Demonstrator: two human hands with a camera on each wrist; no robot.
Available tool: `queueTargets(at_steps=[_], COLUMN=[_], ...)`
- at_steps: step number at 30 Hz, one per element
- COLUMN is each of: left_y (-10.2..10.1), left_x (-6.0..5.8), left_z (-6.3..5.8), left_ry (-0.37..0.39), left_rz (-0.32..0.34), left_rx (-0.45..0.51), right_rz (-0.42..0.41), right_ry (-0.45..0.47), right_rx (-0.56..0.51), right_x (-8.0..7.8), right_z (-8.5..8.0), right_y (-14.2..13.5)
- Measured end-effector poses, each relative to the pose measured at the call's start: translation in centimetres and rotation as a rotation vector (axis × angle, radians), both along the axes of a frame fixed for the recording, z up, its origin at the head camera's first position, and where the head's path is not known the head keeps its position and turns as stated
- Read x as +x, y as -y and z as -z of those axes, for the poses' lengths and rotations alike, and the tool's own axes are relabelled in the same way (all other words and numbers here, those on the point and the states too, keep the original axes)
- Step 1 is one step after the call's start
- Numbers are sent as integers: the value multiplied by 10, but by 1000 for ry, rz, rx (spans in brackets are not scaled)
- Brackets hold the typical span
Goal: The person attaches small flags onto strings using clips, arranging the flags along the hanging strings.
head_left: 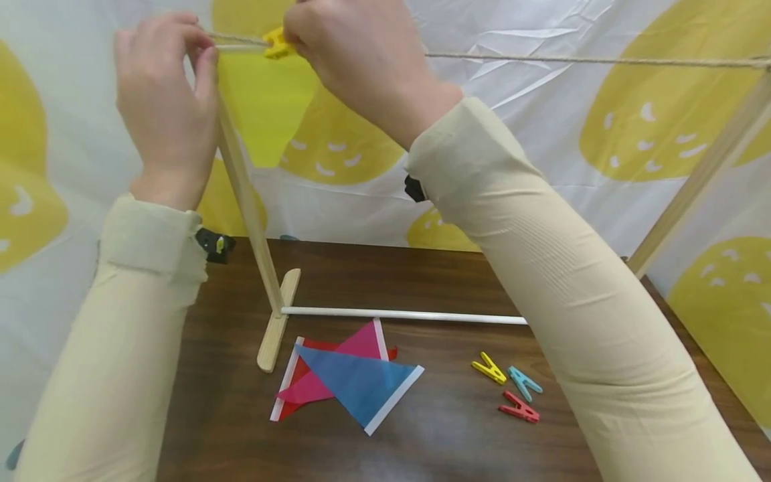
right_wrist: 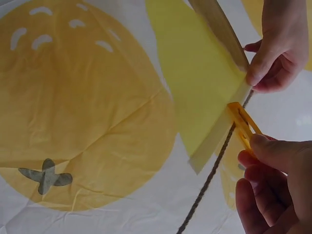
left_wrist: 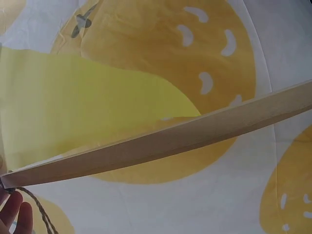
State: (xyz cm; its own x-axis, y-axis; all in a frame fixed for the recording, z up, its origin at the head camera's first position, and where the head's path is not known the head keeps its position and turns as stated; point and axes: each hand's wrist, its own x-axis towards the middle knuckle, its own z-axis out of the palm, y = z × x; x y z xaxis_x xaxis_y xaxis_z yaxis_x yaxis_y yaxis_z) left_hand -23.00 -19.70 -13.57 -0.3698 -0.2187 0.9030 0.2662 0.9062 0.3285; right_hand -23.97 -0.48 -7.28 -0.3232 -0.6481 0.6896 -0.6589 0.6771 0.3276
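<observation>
"What's happening?"
"Looks like clipping the yellow flag (head_left: 255,110) at the string's (head_left: 578,59) left end, left hand (head_left: 165,100) pinching its corner, right hand (head_left: 361,57) gripping the yellow clip (head_left: 278,45)"
"Next?"
"Probably seat clip over both, release"

Your left arm (head_left: 120,361) goes nearly straight up; left hand (head_left: 165,87) raised, back of it toward you, thumb and fingertips pinching. Your right arm (head_left: 560,288) slants up and leftward; right hand (head_left: 361,60) pinches with thumb against fingers, other fingers curled below. You keep both hands close, not touching.
</observation>
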Motion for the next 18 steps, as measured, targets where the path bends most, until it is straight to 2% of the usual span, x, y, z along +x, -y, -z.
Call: queueTargets(at_steps=[13,18], left_y=[0,-1], left_x=[3,4], left_z=[0,0], left_ry=[-9,-7], left_rz=[13,18], left_rx=[16,26], right_rz=[108,90], right_ry=[81,64], right_rx=[110,99], right_x=[6,5], right_z=[-5,-4], right_y=[11,12])
